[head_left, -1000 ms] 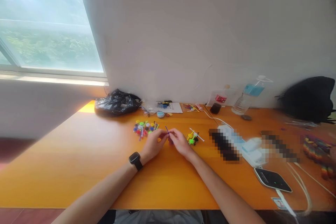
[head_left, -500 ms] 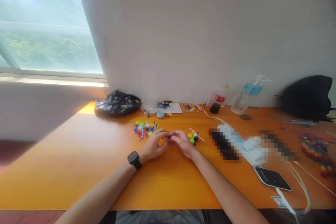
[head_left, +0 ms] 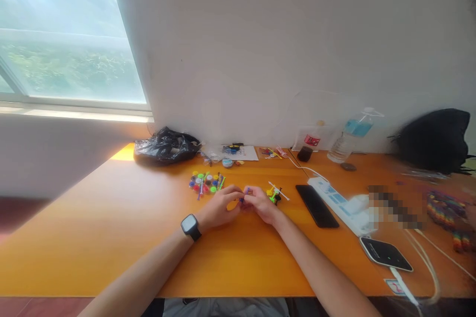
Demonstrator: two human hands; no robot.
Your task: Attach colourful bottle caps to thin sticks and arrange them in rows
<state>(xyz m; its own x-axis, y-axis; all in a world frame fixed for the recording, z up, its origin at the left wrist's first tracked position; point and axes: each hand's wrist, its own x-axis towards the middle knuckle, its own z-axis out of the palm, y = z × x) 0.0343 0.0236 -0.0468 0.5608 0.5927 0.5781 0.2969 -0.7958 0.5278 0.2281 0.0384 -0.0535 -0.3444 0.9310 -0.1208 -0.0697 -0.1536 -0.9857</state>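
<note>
Fingers (head_left: 233, 189) hold a small purple piece (head_left: 241, 200), mostly hidden.

A crumpled, glossy black plastic bag (head_left: 166, 147) lies at the back of the orange-brown wooden table (head_left: 92, 242), near the pale grey wall (head_left: 238, 49). Farther right stands a clear plastic bottle with a blue label (head_left: 352, 133). A flat black rectangular phone (head_left: 317, 206) lies beside a long white plastic power strip (head_left: 337, 199).

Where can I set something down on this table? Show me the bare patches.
Free: the table's left side, between the black plastic bag and left forearm; the front, between both forearms; a narrower patch between right forearm and black smartphone. Crowded: the middle, with colored plastic pieces, and rightward around the power strip.
</note>
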